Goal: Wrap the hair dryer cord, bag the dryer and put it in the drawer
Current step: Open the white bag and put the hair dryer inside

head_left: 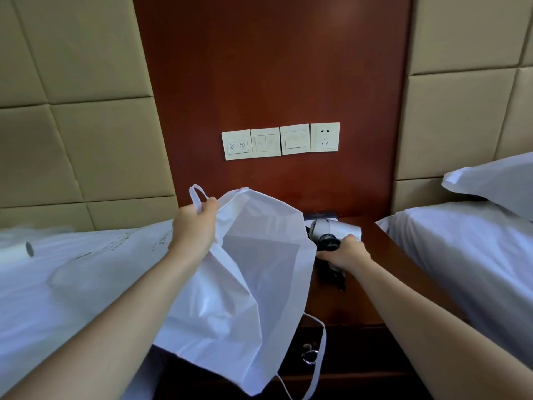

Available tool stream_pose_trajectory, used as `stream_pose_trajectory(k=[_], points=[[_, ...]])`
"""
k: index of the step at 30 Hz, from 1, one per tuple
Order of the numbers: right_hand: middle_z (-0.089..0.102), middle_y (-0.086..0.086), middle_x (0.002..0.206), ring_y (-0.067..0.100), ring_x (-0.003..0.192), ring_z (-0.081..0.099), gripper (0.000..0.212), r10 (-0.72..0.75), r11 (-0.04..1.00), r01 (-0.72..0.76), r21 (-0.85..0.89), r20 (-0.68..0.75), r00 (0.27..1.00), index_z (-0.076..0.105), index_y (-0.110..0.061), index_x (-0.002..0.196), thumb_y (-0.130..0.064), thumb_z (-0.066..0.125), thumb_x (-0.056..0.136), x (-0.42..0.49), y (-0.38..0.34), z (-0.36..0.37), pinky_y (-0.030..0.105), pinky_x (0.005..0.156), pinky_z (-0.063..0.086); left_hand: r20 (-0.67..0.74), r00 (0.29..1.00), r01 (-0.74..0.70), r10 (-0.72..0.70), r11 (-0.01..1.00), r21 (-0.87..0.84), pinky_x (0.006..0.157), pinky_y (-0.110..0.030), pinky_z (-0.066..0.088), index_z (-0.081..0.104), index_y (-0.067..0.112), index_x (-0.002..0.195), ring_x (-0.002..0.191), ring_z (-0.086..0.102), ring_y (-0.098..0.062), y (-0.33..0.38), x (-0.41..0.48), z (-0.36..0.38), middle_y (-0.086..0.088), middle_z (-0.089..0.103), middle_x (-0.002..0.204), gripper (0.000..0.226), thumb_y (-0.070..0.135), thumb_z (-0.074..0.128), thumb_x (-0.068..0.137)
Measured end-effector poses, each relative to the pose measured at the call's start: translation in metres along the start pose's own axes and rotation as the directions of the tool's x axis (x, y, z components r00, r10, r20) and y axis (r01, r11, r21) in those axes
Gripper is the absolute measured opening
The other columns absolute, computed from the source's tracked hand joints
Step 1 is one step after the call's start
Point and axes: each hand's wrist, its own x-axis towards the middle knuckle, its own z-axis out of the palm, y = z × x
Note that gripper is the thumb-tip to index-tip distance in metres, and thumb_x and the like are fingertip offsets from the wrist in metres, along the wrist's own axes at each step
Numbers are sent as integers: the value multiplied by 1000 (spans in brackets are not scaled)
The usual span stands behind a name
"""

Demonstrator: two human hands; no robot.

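left bed (pixel 57 298): beside tabletop, white sheet. Blurred roll (pixel 17 251) on it, kind not readable. Near corner behind bag.
bag (pixel 245 269): white, hung from one handle in left hand, in front of tabletop's left part and drawer front. Second handle (pixel 320 342) dangling low. Risk: only one side held, so slack mouth likely to fold shut or catch the dryer at the rim. Mouth itself hard to make out; low strap runs out of frame.
tabletop (pixel 403 298): dark wood, between two beds. Risk: dryer knocking the front edge if swung toward bag. Left part hidden by bag.
drawer (pixel 360 362): closed, under tabletop. Risk: both hands busy, none free for ring pull (pixel 310 355); dangling handle just beside pull, could snag. Left part behind bag.
left hand (pixel 196 226): raised, clenched round bag handle. Risk: thin strap slipping under added weight.
right hand (pixel 343 254): down on tabletop, grasping dryer at its cord-wound end. Fingertips hidden underneath.
dryer (pixel 334 228): white, lying on tabletop near wall, just right of bag, not yet bagged. Partly covered by bag edge and hand.
cord (pixel 327 243): dark bundle at the grip. Risk: loops loosening on lift. Dark tail below hand, plug or loose loop, cannot tell.
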Motion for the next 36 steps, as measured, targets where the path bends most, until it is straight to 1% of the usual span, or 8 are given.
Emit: stream_pose_trajectory(k=[2,6,11,16,21,26,33,36], points=[[40,18,131,38,115,52,83,12,997,-17,-78,-56,998,35,-6,129,-49,75,70,-2,-3,10,38,81,46,12,1000,23,-23,1000,-7,65,-32,31,47,12,63,63,43,-26,-4,1,1,-6,47,57,39,37,44,93],[38,15,132,38,111,54,73,-42,985,13,-173,-162,986,39,-10,126,-48,71,73,-4,-2,22,36,74,42,60,997,52,-51,998,-20,70,-31,31,43,17,56,60,41,-24,-12,2,3,3,43,27,42,38,45,92],[42,10,133,33,123,39,68,-97,930,28,-366,-171,980,46,-11,126,-51,67,75,0,-3,14,38,83,43,74,996,50,-47,998,-32,68,-32,32,36,14,57,61,42,-24,-17,1,5,4,41,26,43,38,44,92],[51,11,127,31,116,52,77,-41,892,-15,-451,-115,993,44,-8,128,-49,74,71,2,-7,6,34,80,44,85,996,44,-41,998,-37,65,-31,30,37,15,57,58,41,-22,-17,2,6,6,39,26,43,36,44,93],[56,12,120,34,109,58,64,-60,965,2,-263,-212,975,45,-9,118,-41,75,72,-3,5,15,33,72,42,120,991,70,-61,995,-71,60,-29,30,41,12,63,54,41,-20,-18,-2,11,7,39,28,38,35,44,93],[58,15,114,38,105,58,57,-91,984,52,-168,-230,969,47,-7,112,-37,74,72,-3,15,15,33,70,40,165,985,60,-48,996,-72,65,-30,31,53,13,79,63,45,-22,-21,-5,7,-10,46,59,27,35,44,92],[61,8,99,30,100,57,54,-156,988,150,-49,-169,973,54,-11,106,-39,78,66,-19,34,-2,30,73,38,176,983,61,-56,998,-26,60,-29,32,45,6,56,57,45,-22,-20,-20,-1,-6,47,44,49,36,42,94],[67,6,85,24,80,64,48,-83,945,123,303,-140,987,63,-11,96,-36,82,60,-32,38,-19,32,71,50,196,980,34,-34,999,4,58,-28,31,41,7,50,53,43,-20,-12,-32,-1,4,43,33,52,32,41,96]])
